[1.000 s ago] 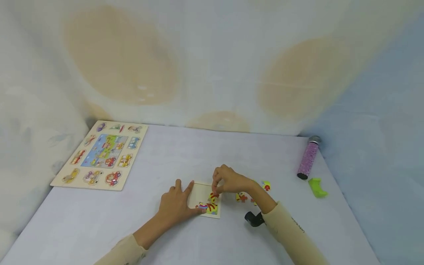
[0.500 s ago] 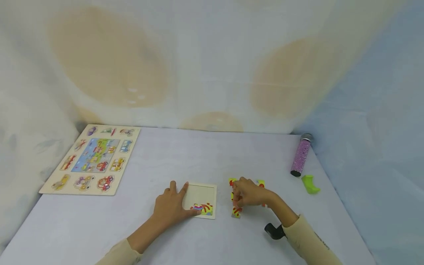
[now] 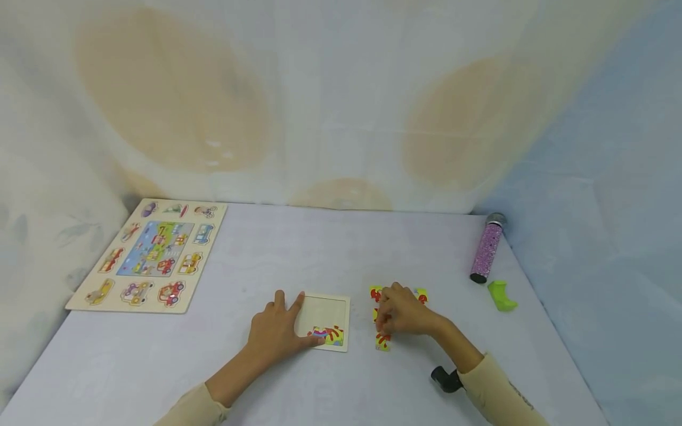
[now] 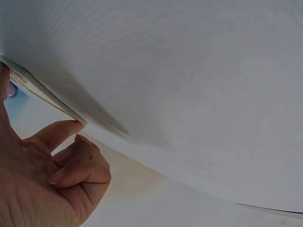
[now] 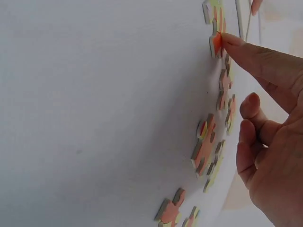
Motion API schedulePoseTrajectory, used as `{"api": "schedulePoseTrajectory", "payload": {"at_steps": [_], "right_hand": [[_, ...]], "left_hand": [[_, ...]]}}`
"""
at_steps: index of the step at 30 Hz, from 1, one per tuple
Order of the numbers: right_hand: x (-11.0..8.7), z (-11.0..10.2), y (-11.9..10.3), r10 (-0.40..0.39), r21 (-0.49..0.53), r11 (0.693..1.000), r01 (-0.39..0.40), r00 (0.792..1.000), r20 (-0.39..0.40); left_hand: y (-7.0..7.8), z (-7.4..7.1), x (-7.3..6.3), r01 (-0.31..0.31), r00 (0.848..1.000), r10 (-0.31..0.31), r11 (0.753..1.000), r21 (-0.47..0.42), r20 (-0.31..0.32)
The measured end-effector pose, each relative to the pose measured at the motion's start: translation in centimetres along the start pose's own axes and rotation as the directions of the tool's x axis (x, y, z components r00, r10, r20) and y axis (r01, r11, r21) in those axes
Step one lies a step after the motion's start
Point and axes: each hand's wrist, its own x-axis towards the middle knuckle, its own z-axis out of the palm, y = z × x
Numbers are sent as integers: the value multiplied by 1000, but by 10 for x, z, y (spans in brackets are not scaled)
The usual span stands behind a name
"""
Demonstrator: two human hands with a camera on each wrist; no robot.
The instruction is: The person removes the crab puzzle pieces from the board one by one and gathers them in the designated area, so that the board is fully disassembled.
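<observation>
A small square wooden puzzle tray (image 3: 322, 299) lies mid-table, with red and yellow pieces (image 3: 334, 335) along its lower edge. My left hand (image 3: 274, 328) grips the tray at its left side, thumb over the lower edge and forefinger at the upper left corner. To the right of the tray my right hand (image 3: 402, 310) is over a group of loose puzzle pieces. In the right wrist view its thumb and forefinger pinch a red and yellow puzzle piece (image 5: 216, 45), low over the cloth. The other fingers of that hand are curled and partly hide the group in the head view.
Several loose pieces (image 5: 203, 149) lie close together under the right hand. A large vehicle peg puzzle (image 3: 202, 290) is at the back left. At the right are a glittery purple microphone (image 3: 486, 251) and a green curved piece (image 3: 501, 296). Cloth walls (image 3: 341, 118) border the table.
My right hand has moved from the tray rightward to the loose pieces. The upper piece has left the tray, and a similar piece is now beside it. The left hand keeps its grip.
</observation>
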Motion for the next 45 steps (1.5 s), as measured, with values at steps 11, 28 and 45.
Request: {"api": "schedulePoseTrajectory", "payload": {"at_steps": [11,28,45], "right_hand": [[11,9,-20,-119,53,991,126,987,-107],[59,22,-44,-151,9,988,153,980,-131],[72,36,-62,-141,45,989,141,990,-17]], "left_hand": [[-1,0,-2,-18,1000,18,1000,17,-17],[34,-2,-43,-288,950,298,951,111,-88],[53,11,-55,-296,950,312,924,243,-31]]}}
